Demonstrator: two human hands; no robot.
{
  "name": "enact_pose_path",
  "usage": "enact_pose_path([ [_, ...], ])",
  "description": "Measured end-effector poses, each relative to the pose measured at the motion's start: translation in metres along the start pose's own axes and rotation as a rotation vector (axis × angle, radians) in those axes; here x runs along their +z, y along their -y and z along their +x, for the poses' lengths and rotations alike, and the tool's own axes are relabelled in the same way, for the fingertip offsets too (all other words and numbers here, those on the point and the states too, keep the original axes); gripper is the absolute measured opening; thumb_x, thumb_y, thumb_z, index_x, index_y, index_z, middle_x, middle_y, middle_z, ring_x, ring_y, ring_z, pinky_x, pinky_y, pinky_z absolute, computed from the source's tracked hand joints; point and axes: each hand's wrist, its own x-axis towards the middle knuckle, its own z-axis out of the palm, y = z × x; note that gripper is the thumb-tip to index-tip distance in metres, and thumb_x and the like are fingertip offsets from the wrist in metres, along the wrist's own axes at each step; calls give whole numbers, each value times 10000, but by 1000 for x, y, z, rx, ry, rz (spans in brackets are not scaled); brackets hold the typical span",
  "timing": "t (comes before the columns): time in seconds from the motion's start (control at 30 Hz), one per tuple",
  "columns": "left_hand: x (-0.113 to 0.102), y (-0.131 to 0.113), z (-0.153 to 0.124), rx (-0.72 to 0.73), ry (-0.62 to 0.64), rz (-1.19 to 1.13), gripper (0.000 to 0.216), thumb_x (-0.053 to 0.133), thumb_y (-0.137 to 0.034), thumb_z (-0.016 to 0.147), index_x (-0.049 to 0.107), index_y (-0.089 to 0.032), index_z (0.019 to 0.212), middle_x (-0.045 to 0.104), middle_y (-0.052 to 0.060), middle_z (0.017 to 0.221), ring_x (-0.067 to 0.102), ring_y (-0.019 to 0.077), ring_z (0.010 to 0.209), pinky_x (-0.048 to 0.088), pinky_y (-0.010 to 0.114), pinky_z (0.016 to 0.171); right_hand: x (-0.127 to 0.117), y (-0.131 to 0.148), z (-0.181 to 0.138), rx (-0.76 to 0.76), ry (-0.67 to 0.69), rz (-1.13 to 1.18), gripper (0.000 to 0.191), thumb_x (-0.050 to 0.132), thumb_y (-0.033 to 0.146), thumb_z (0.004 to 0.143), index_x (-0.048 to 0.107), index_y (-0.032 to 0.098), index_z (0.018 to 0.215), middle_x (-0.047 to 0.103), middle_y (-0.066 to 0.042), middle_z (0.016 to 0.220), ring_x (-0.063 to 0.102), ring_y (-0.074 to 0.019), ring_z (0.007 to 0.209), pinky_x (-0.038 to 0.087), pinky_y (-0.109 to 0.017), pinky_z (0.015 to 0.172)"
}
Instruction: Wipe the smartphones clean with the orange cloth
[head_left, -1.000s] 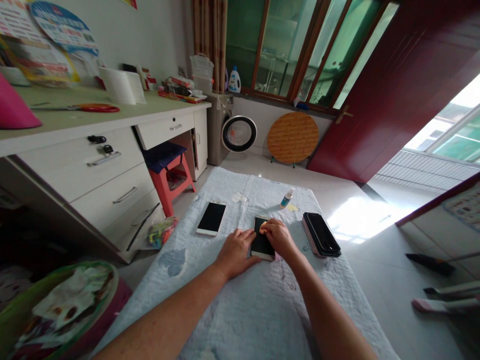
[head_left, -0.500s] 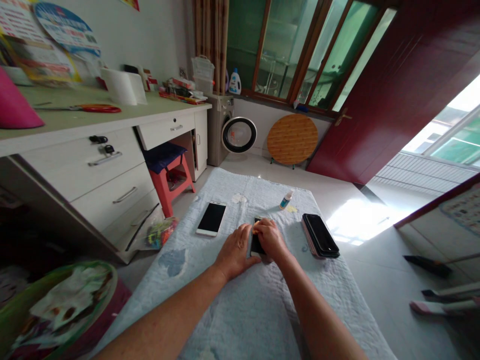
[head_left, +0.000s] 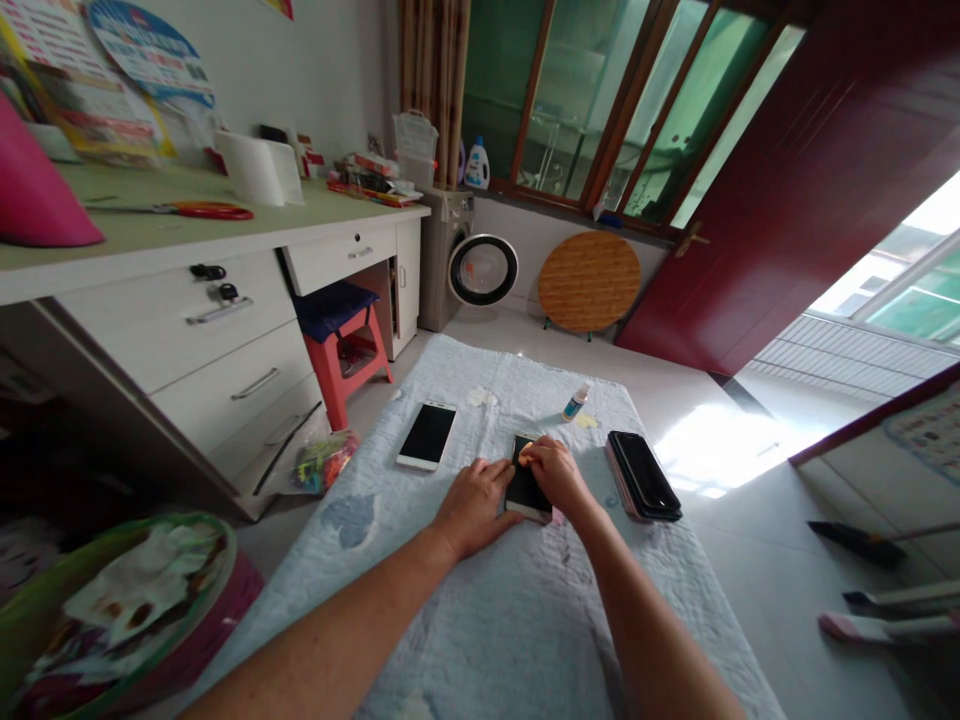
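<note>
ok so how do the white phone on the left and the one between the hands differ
The white phone lies untouched, while the left hand steadies the middle phone and the right hand holds a small orange piece at its screen. The white phone's screen shows whole; the middle phone's is partly covered. Both lie screen up on the blue cloth, screens dark.

The middle phone [head_left: 527, 493] lies on the worktop [head_left: 487, 630]. The left hand [head_left: 474, 507] is at its left edge, the right hand [head_left: 557, 472] over it. Left of this phone lies another phone [head_left: 427, 435]; right of it, a stack [head_left: 643, 474]; behind it, slightly right, a bottle [head_left: 575, 403].
</note>
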Motion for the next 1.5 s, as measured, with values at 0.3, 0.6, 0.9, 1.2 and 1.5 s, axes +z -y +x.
enact_pose_path([
  [0.3, 5, 2, -1, 1, -19, 3, 616, 651, -523, 794, 500, -209, 1301, 553, 93, 1323, 502, 297, 1107, 407, 444, 958, 9, -11, 40, 94, -31, -156, 259, 480, 93, 844, 723, 178, 868, 631, -57, 903, 544, -160, 880, 347, -257, 850],
  [0.6, 4, -2, -2, -13, -45, 32, 469, 674, -486, 798, 608, -247, 1195, 570, 82, 1134, 528, 274, 1039, 439, 420, 904, 9, 6, 57, 1, 127, -298, 239, 485, 123, 866, 716, 168, 827, 595, -108, 946, 473, -207, 877, 353, -294, 798],
  [0.9, 1, -10, -3, -51, -44, 128, 424, 725, -455, 758, 615, -253, 1114, 564, 86, 1038, 538, 289, 968, 449, 417, 800, 0, 31, 32, -127, 266, -376, 147, 565, 167, 833, 703, 180, 786, 595, -109, 955, 462, -219, 866, 359, -303, 719],
  [1.2, 3, -13, -3, -36, -68, 126, 472, 727, -433, 771, 555, -206, 1148, 592, 95, 1070, 560, 290, 970, 449, 427, 812, -9, 43, 18, -252, 386, -308, 135, 591, 144, 810, 712, 172, 757, 596, -90, 871, 483, -201, 868, 357, -301, 793],
  [1.5, 4, -13, -3, -40, -7, 225, 482, 706, -483, 784, 565, -255, 1184, 583, 78, 1004, 551, 270, 930, 429, 404, 791, -5, 19, 49, -69, 323, -354, 232, 492, 144, 875, 718, 186, 846, 582, -102, 998, 482, -194, 909, 367, -263, 797],
])
